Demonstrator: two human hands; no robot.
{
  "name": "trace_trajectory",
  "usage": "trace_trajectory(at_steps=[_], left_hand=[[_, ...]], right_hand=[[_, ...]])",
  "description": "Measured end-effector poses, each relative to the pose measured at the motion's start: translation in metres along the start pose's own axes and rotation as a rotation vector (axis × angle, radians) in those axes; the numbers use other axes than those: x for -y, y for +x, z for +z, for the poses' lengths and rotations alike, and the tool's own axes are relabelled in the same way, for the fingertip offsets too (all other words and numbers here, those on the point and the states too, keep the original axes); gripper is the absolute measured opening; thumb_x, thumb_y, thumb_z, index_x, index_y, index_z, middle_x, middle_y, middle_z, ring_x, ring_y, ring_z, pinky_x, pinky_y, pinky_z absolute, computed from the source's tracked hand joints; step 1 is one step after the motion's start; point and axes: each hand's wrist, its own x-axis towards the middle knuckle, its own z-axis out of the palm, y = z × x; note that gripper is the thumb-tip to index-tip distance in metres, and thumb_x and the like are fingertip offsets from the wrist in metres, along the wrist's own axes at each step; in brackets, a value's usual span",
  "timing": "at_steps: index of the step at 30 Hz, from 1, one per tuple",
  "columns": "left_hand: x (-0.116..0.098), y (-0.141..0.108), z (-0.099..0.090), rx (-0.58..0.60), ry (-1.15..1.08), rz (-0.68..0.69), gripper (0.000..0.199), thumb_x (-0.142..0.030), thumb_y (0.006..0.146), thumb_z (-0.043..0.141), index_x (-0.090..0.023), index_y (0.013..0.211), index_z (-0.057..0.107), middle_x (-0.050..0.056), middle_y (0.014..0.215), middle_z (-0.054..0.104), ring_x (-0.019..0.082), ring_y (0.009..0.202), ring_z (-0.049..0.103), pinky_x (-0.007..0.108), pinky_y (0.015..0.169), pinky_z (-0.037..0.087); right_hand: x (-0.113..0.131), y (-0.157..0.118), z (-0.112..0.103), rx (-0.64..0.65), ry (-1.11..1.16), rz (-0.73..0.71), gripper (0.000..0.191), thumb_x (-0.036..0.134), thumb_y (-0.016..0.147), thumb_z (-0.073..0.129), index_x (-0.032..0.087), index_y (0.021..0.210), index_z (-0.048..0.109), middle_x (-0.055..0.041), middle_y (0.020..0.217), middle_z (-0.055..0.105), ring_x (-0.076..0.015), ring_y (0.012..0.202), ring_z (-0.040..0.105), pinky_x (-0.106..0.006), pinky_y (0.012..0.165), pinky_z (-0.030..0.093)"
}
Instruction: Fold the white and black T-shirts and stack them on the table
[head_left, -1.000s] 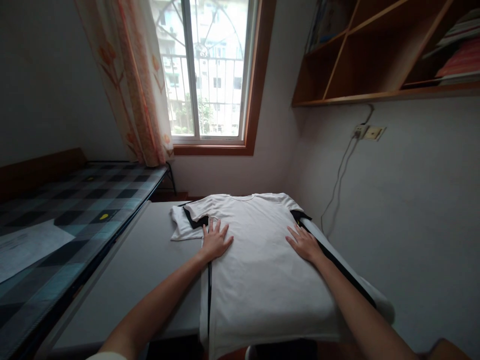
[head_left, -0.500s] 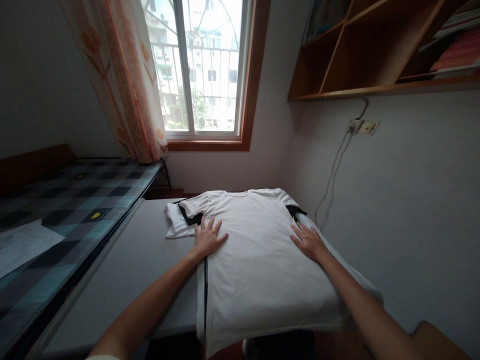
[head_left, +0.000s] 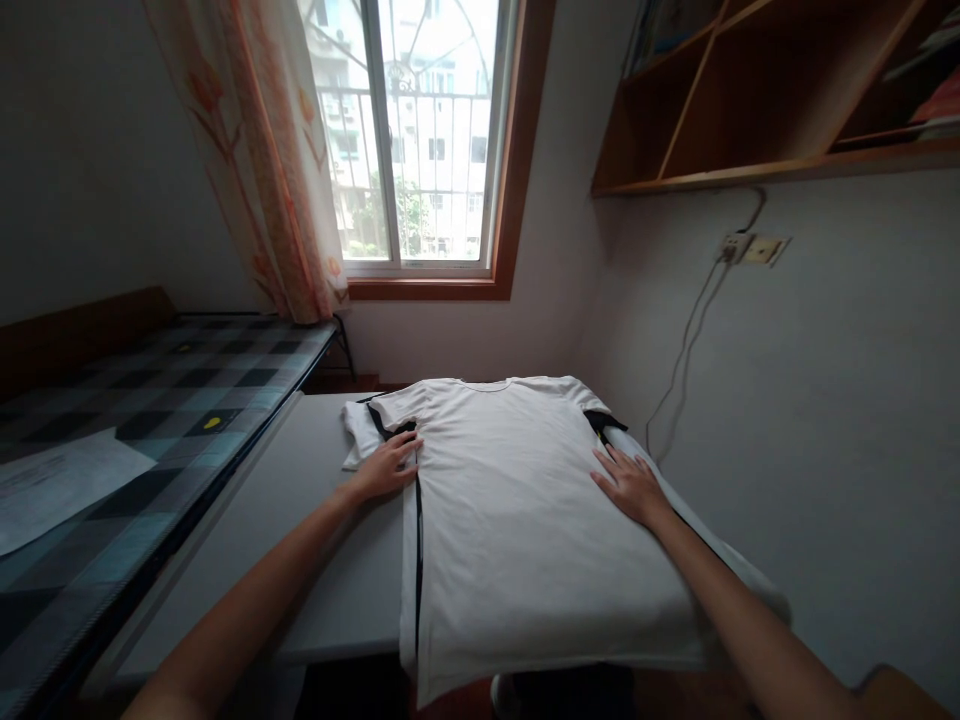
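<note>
A white T-shirt lies spread face up on a pale table, its neckline toward the window and its hem hanging over the near edge. Black cloth and another white garment show from under it at the sleeves and left side. My left hand rests at the shirt's left edge below the sleeve, fingers extended on the cloth. On the right side, my right hand lies flat with its fingers spread below the other sleeve. Neither hand grips anything.
A bed with a checked cover stands at the left, with a paper sheet on it. Behind are a curtain and a barred window. Wooden shelves hang above a socket with a dangling cord on the right wall.
My left hand has slid left from the shirt's front to its side edge, its fingers now closer together. My right hand stays in about the same place on the shirt. The view has shifted slightly.
</note>
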Motion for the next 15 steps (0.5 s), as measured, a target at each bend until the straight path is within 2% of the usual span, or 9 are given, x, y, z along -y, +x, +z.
trace_trajectory(at_steps=[2, 4, 7, 12, 15], left_hand=[[0.019, -0.007, -0.015, 0.006, 0.072, -0.009, 0.061, -0.027, 0.079, 0.058, -0.023, 0.139, 0.048, 0.01, 0.145, 0.044, 0.027, 0.131, 0.042, 0.042, 0.107, 0.036], [0.03, -0.012, -0.028, 0.004, 0.181, -0.075, 0.066, -0.019, 0.074, 0.059, -0.026, 0.139, 0.047, 0.009, 0.143, 0.047, 0.03, 0.129, 0.044, 0.045, 0.105, 0.037], [0.033, -0.011, -0.036, 0.006, 0.303, -0.141, 0.069, -0.011, 0.074, 0.057, -0.028, 0.14, 0.045, 0.01, 0.138, 0.051, 0.031, 0.123, 0.049, 0.046, 0.101, 0.039], [0.016, 0.006, -0.027, -0.044, 0.354, -0.244, 0.059, -0.013, 0.088, 0.042, -0.028, 0.145, 0.036, 0.016, 0.129, 0.054, 0.032, 0.101, 0.061, 0.052, 0.089, 0.044], [0.008, 0.017, -0.016, -0.088, 0.317, -0.275, 0.052, -0.02, 0.093, 0.036, -0.025, 0.145, 0.036, 0.022, 0.136, 0.048, 0.035, 0.096, 0.062, 0.054, 0.083, 0.046]], right_hand=[[0.0, 0.0, 0.001, -0.017, 0.013, 0.004, 0.058, 0.053, 0.091, 0.031, 0.024, 0.14, 0.045, -0.0101, 0.147, 0.043, -0.024, 0.136, 0.036, -0.047, 0.113, 0.02], [0.0, 0.0, 0.0, -0.019, 0.021, 0.006, 0.058, 0.052, 0.091, 0.032, 0.024, 0.14, 0.045, -0.0097, 0.147, 0.043, -0.0243, 0.136, 0.037, -0.047, 0.113, 0.02], [0.001, 0.0, -0.001, -0.01, 0.023, 0.007, 0.059, 0.053, 0.091, 0.032, 0.024, 0.14, 0.045, -0.0093, 0.147, 0.043, -0.024, 0.136, 0.037, -0.047, 0.114, 0.02], [0.001, 0.001, 0.0, -0.013, 0.023, 0.018, 0.059, 0.053, 0.09, 0.032, 0.024, 0.14, 0.046, -0.0094, 0.147, 0.043, -0.024, 0.136, 0.037, -0.047, 0.113, 0.02], [0.0, 0.001, 0.002, -0.017, 0.015, 0.019, 0.058, 0.053, 0.09, 0.033, 0.024, 0.139, 0.046, -0.0096, 0.147, 0.043, -0.0235, 0.136, 0.037, -0.047, 0.113, 0.021]])
